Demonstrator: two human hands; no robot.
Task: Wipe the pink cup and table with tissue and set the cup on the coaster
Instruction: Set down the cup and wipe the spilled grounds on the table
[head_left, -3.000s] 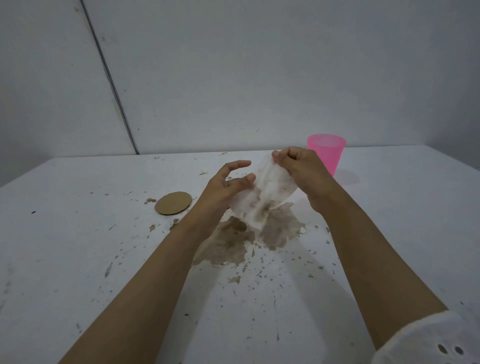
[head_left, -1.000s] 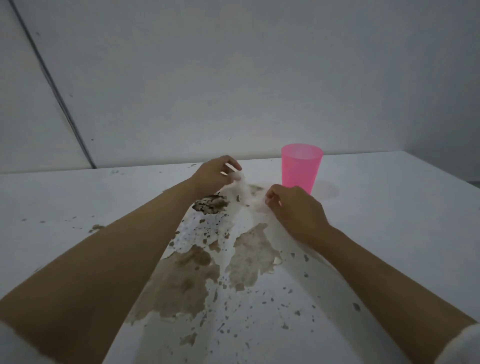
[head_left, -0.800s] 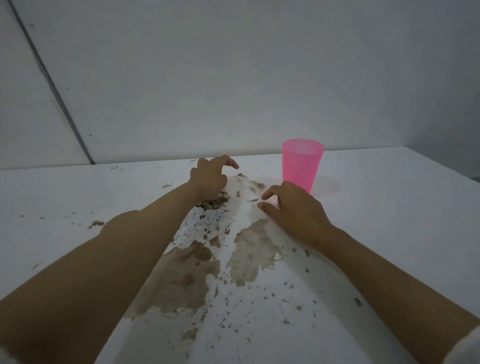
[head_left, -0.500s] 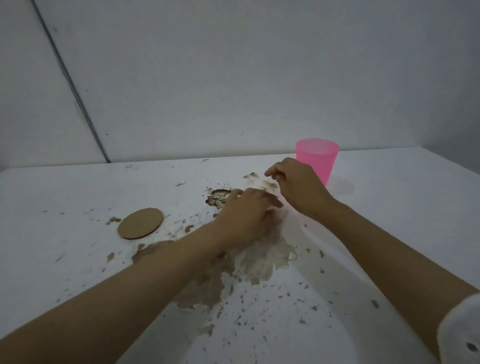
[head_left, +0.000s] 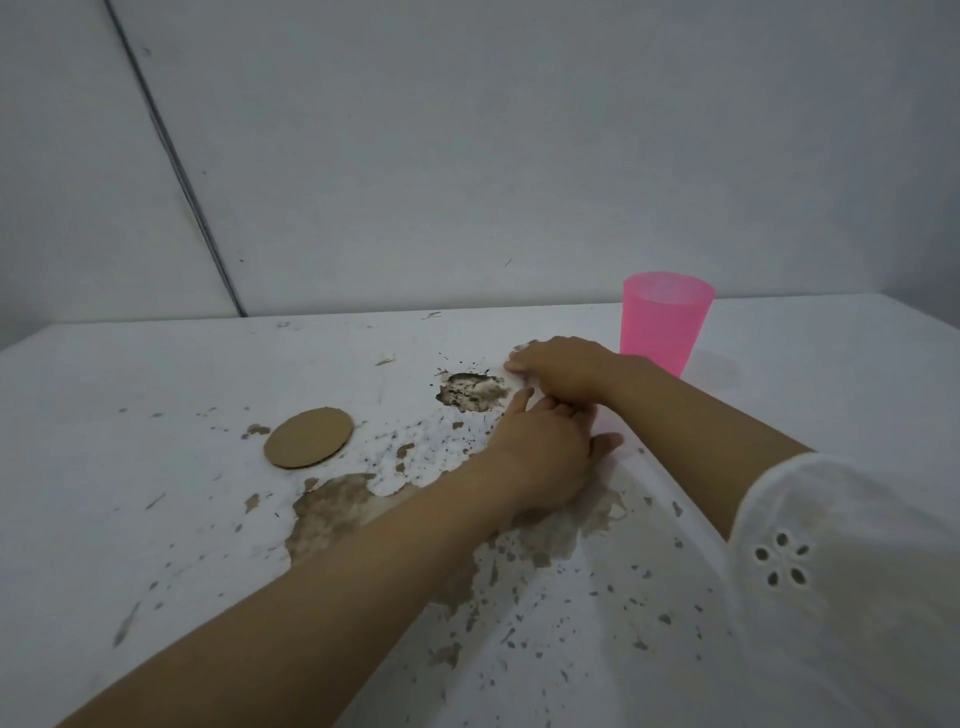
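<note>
The pink cup (head_left: 662, 322) stands upright at the back right of the white table (head_left: 156, 374). A round brown coaster (head_left: 309, 437) lies flat to the left, empty. A white tissue (head_left: 431, 441), speckled and stained brown, lies spread over a muddy spill (head_left: 332, 514) in the middle. My left hand (head_left: 540, 457) presses flat on the tissue with fairly straight fingers. Just beyond it, beside the cup, my right hand (head_left: 566, 369) has its fingertips curled on the tissue's far corner. Both hands hide much of the tissue.
A dark clump of dirt (head_left: 472, 392) sits between the coaster and my right hand. Brown specks and smears scatter over the near table. A grey wall stands close behind the table's far edge.
The tissue went from held up in both hands to spread over the spill. My left hand came off the far corner and now presses its middle; the right stays at the far corner.
</note>
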